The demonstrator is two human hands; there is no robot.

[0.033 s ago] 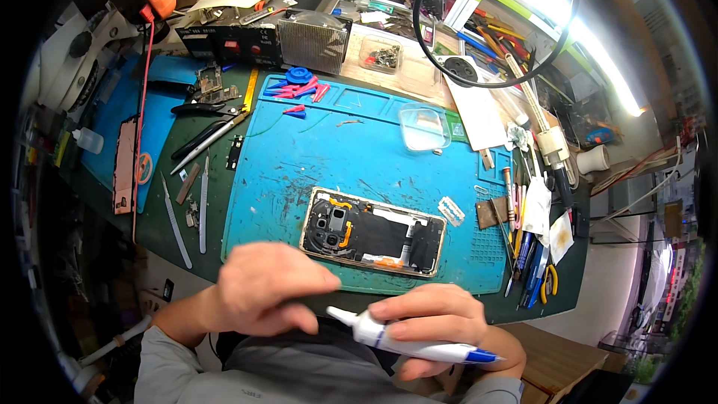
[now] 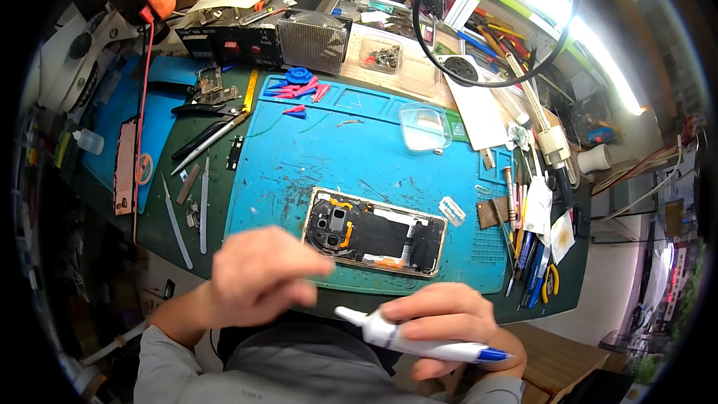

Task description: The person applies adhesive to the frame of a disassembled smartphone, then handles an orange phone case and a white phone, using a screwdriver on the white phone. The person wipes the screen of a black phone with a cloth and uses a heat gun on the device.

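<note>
My right hand (image 2: 452, 318) grips a white squeeze tube (image 2: 383, 331) with a narrow nozzle and a blue tail end. The nozzle points up and left, toward my other hand. My left hand (image 2: 262, 277) hovers left of the nozzle, apart from it, index finger and thumb separated with no object visible between them. Beyond both hands, a smartphone (image 2: 389, 233) with its back cover off lies on the blue work mat (image 2: 359, 153). Its camera lenses, black inner sheet and orange flex strips show. My left fingertips overlap the phone's near-left corner in view.
Tweezers (image 2: 203, 213) lie left of the mat, near a pink phone panel (image 2: 126, 168). A clear plastic box (image 2: 424, 127) sits at the mat's far side. Pens, screwdrivers and yellow-handled pliers (image 2: 550, 284) crowd the right. A round black-rimmed ring (image 2: 419, 22) hangs at the upper right.
My left hand has shifted slightly up and left, its thumb closer to the index finger. The right hand has moved a little to the right with the tube. The phone stays put.
</note>
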